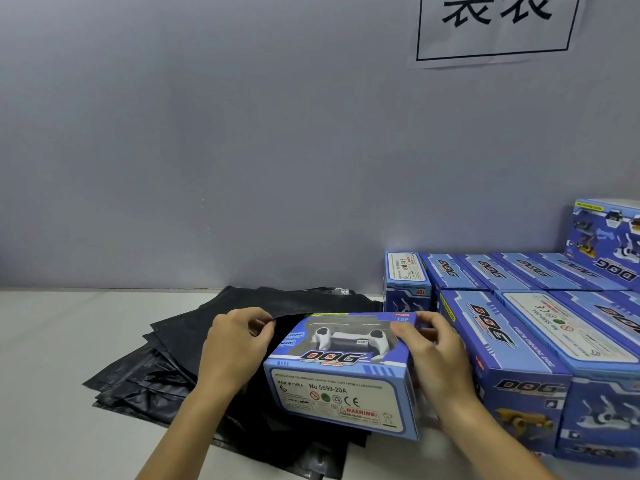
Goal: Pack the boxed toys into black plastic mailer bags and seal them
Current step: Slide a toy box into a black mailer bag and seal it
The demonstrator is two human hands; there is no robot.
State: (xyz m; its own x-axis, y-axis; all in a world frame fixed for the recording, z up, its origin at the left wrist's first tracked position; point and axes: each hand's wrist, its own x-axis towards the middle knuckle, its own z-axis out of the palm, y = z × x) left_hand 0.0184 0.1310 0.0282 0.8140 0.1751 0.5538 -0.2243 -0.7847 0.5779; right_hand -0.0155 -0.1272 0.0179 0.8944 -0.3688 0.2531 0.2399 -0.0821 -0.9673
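fingers of the left hand (232,344) pinch the upper lip of a black mailer bag (277,403), thumb and forefinger curled on the film and lifting it so the mouth gapes. fingers of the right hand (437,355) curl round the right end of the blue toy box (341,382), thumb on the windowed top, the rest wrapped over the far corner. the box sits at the bag's mouth with its far end just under the raised lip and its printed label end toward the person; most of it is outside the bag, so the packing step looks barely begun. the lip is held up, i judge, to let the box corners slide in without snagging. both forearms reach forward from below, wrists bent slightly inward toward each other. the open bag lies on top of a fanned pile of mailer bags (145,372) on the white table (69,341). more boxed toys (519,341) are stacked close on the right, against the grey wall (207,150).
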